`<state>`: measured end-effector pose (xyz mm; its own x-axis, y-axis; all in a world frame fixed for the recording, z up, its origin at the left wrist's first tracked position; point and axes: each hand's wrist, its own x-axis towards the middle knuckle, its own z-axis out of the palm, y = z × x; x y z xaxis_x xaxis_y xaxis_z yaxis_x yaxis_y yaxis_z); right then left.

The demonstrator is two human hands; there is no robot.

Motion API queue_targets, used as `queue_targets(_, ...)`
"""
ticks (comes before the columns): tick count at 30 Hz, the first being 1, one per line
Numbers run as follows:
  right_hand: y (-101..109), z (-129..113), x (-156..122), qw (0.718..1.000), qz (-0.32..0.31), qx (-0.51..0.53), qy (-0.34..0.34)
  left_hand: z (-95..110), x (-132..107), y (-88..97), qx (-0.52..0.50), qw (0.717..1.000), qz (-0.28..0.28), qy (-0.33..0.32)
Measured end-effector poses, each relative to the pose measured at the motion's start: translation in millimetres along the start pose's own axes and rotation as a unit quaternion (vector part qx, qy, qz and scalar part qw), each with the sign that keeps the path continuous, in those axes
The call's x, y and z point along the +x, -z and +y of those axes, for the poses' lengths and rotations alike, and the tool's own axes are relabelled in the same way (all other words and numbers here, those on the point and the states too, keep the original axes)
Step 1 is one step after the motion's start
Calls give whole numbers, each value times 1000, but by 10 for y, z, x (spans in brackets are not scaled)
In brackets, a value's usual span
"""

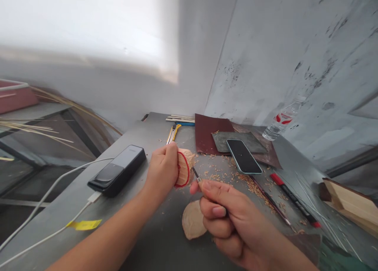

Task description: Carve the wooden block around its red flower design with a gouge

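My left hand (163, 164) is closed around a pale wood block (184, 168), which has a red curved line drawn on its face. In my right hand (224, 214) is a thin carving tool (196, 174) with a dark metal tip, its handle mostly hidden by the fingers. The tip points at the block's right edge; whether it touches the wood I cannot tell. Beneath the hands a flat round wood slice (193, 220) lies on the grey table, partly covered by my right hand. Wood shavings (218, 170) are scattered to the right of the block.
A black power bank (118, 170) with a white cable lies left. Behind are a yellow utility knife (173, 133) and sandpaper sheets (211, 131). To the right are a phone (243, 156), a red-capped marker (295, 200), a slim tool (270, 200) and a water bottle (280, 121).
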<state>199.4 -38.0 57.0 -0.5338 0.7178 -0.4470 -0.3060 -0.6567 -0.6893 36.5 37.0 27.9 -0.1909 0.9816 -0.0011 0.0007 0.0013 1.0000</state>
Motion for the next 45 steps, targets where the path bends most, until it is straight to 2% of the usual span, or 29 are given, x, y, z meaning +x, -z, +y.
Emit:
queue_targets(2, 19, 16, 17, 992, 36, -105, 53, 3, -7, -5, -11, 1000, -22, 13)
queue_targets(3, 33, 29, 30, 971, 67, -201, 112, 11, -12, -10, -19, 999, -32, 17)
queue_targets(4, 47, 43, 45, 928, 101, -310, 182, 21, -17, -16, -27, 999, -36, 17)
queue_targets(6, 74, 73, 72, 801, 158, -489, 307, 44, -26, -26, -30, 999, -21, 6)
queue_targets(7, 82, 86, 80, 750, 173, -539, 343, 53, -29, -28, -28, 1000, -8, -2)
queue_targets(8, 85, 96, 84, 726, 177, -561, 356, 59, -31, -29, -26, 1000, 0, -6)
queue_targets(9, 81, 100, 81, 736, 173, -554, 348, 61, -31, -28, -25, 1000, -1, -6)
queue_targets(10, 70, 98, 73, 773, 160, -523, 321, 58, -31, -26, -26, 1000, -10, -2)
queue_targets(13, 21, 49, 26, 942, 86, -286, 153, 26, -19, -13, -24, 999, -34, 16)
queue_targets(14, 7, 24, 9, 975, 56, -192, 92, 12, -14, -9, -21, 999, -29, 16)
queue_targets(15, -1, 0, -5, 991, 32, -118, 45, -2, -9, -6, -18, 1000, -18, 10)
queue_targets(17, -2, -30, -15, 998, 10, -62, 4, -23, -3, -4, -15, 1000, 0, -1)
queue_targets(19, 16, -23, -2, 987, 39, -148, 50, -32, -3, -8, -15, 1000, -4, -1)
queue_targets(20, 29, -7, 10, 963, 69, -236, 106, -34, -5, -13, -17, 1000, -6, -2)
queue_targets(21, 43, 14, 24, 920, 102, -337, 171, -34, -6, -17, -17, 1000, -6, -5)
queue_targets(23, 66, 53, 45, 802, 160, -498, 288, -33, -7, -27, -14, 1000, 2, -20)
queue_targets(24, 72, 64, 50, 760, 174, -539, 319, -32, -6, -30, -11, 999, 8, -29)
queue_targets(25, 72, 67, 50, 749, 176, -549, 326, -32, -5, -32, -9, 999, 9, -34)
queue_targets(26, 67, 61, 45, 772, 169, -528, 310, -32, -4, -31, -9, 999, 4, -36)
queue_targets(29, 27, -3, 11, 927, 100, -326, 159, -23, -9, -17, -13, 999, -14, -26)
queue_targets(30, 12, -28, -1, 963, 71, -239, 102, -16, -14, -11, -11, 1000, -15, -23)
queue_targets(31, 0, -47, -10, 983, 47, -167, 55, -8, -18, -6, -7, 1000, -11, -23)
queue_targets(33, -7, -58, -14, 993, 31, -115, 20, 10, -23, 0, 1, 1000, -2, -24)
queue_targets(35, 8, -25, 3, 970, 72, -216, 85, 23, -21, -3, 3, 1000, -8, -25)
queue_targets(36, 21, 1, 17, 935, 108, -305, 146, 27, -18, -7, 2, 1000, -9, -26)
queue_targets(39, 58, 73, 56, 772, 187, -522, 311, 40, -12, -21, 3, 1000, 3, -31)
queue_targets(40, 61, 81, 62, 751, 190, -543, 325, 46, -14, -25, 2, 1000, 8, -28)
queue_targets(41, 58, 79, 63, 763, 183, -534, 315, 52, -16, -27, -1, 1000, 4, -19)
queue_targets(45, -4, -7, 29, 934, 97, -315, 139, 66, -27, -24, -28, 997, -65, 30)
